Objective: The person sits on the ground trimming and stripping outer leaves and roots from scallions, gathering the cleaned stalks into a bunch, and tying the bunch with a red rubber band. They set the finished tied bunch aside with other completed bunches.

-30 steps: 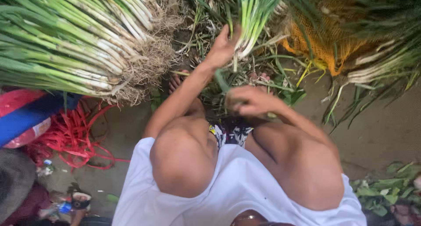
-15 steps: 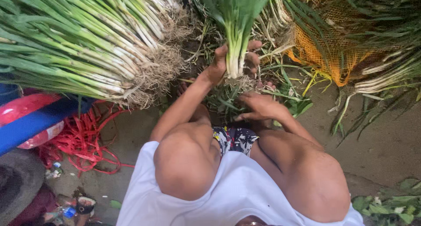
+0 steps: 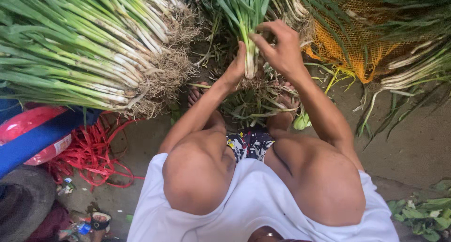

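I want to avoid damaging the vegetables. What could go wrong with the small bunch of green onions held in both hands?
The left hand and right hand grip the small bunch by its white stems; squeezing might bruise them. Trimmings lie around the bare feet, so dropped stalks could be trodden on.

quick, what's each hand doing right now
left hand: closed on the spring onion bunch
right hand: closed on the same bunch, higher up

Hands (image 3: 263, 59) hemmed: stacked scallion pile (image 3: 89, 49) left, orange net sack (image 3: 361, 45) right; bare ground (image 3: 413, 143) open far right.
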